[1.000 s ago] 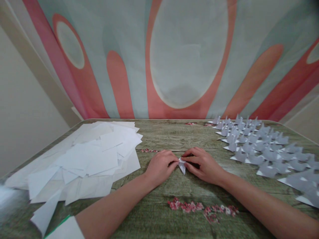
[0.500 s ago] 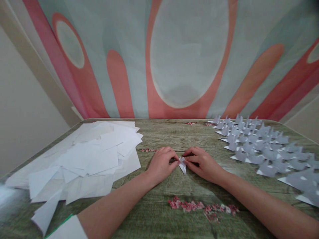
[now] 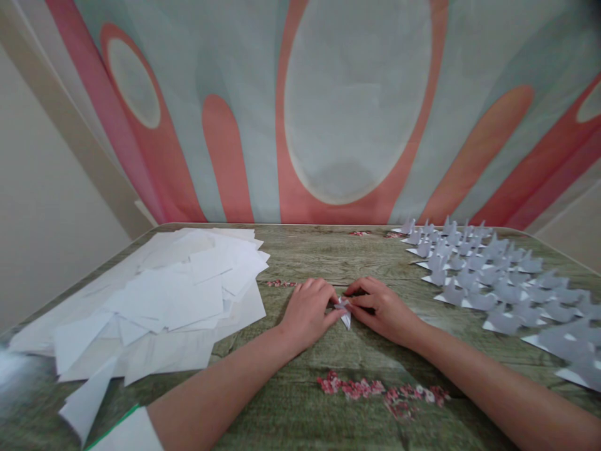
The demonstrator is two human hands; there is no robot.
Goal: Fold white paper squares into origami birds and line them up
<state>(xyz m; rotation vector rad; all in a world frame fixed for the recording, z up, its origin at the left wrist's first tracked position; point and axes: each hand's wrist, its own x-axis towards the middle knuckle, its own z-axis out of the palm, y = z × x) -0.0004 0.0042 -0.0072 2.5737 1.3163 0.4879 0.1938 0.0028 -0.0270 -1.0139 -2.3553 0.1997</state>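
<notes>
A small piece of folded white paper (image 3: 346, 321) is pinched between my two hands, low over the middle of the table (image 3: 300, 401). My left hand (image 3: 310, 313) grips its left side with thumb and fingers. On the other side, my right hand (image 3: 381, 310) pinches the upper right edge. A narrow point of the paper hangs down toward me below the fingertips. The fingers hide much of the upper folds.
To the left lies a spread pile of white paper sheets (image 3: 173, 300), with one loose sheet (image 3: 89, 401) near the front. Several rows of folded white paper figures (image 3: 509, 288) stand on the right. A patterned coral and grey-blue backdrop (image 3: 357, 100) rises behind the table.
My left thumb and fingers have shifted slightly right over the folded paper, covering more of it. My right hand has stayed almost still.
</notes>
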